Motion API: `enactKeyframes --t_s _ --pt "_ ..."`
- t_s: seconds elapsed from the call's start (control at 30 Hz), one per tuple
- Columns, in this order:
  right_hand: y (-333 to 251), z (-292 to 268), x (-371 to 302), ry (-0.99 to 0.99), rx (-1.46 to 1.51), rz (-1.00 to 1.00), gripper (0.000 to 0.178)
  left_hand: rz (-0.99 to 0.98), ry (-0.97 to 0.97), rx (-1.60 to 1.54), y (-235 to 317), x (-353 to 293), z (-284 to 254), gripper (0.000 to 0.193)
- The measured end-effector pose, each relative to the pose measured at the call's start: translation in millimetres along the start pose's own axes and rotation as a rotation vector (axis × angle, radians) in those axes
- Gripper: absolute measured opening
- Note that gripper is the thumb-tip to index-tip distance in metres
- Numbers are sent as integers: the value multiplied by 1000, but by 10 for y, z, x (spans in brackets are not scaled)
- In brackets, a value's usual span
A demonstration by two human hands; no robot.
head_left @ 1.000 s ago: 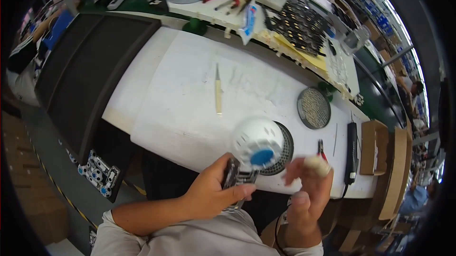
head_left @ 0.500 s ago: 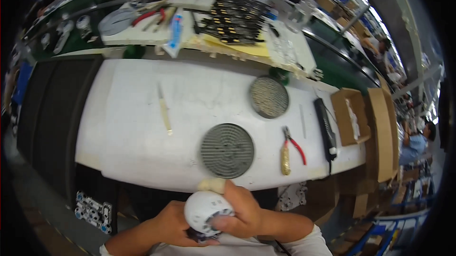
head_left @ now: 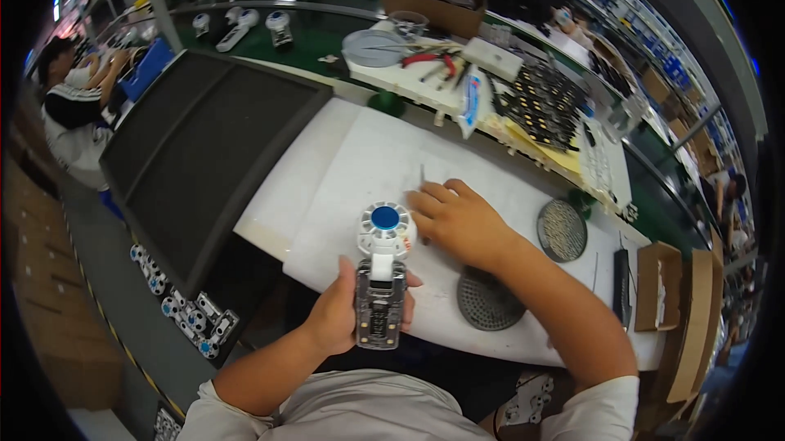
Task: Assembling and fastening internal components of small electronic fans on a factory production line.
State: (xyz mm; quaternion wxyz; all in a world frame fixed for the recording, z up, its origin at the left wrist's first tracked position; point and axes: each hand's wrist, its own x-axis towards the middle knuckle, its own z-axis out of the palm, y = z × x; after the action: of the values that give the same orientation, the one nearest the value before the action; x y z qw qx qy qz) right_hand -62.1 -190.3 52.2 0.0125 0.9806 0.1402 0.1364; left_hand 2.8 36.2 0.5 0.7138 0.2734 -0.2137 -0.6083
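Note:
My left hand (head_left: pixel 334 310) is closed around the dark, see-through body of a handheld device (head_left: pixel 381 310). Its white, round, slotted head (head_left: pixel 384 228) carries a blue disc and points away from me. Beyond it, my right hand (head_left: pixel 458 220) reaches down to the white table with bent fingers closed over a slim tool (head_left: pixel 423 171). Only the tool's thin metal tip shows past the fingers; its handle is hidden. Right of the device lies a round grey ribbed dish (head_left: pixel 489 300), partly behind my right forearm.
A dish of small pellets (head_left: pixel 562 230), a black electric screwdriver (head_left: pixel 622 286) and cardboard boxes (head_left: pixel 659 286) are to the right. A black foam-lined tray (head_left: pixel 213 147) fills the left. Behind, a shelf (head_left: pixel 392 73) holds pliers, a tube and black parts. Other people sit farther off.
My view has swung left. My right hand has left the device and moved forward onto the slim tool. The device, now in my left hand alone, has turned so its blue disc shows.

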Motion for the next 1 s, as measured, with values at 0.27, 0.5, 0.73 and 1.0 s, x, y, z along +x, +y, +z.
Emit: enactKeyframes --t_s 0.27,0.5,0.73,1.0 --pt "107 -42 -58 -196 61 39 19 194 218 354 185 -130 -117 94" --pt "-706 -777 -285 176 571 466 13 348 129 612 236 -91 -40 90" --pt "-922 -1063 -486 139 494 318 13 428 -5 791 187 50 184 79" --pt "-954 -1032 -491 237 295 327 24 602 -50 916 106 100 256 74"
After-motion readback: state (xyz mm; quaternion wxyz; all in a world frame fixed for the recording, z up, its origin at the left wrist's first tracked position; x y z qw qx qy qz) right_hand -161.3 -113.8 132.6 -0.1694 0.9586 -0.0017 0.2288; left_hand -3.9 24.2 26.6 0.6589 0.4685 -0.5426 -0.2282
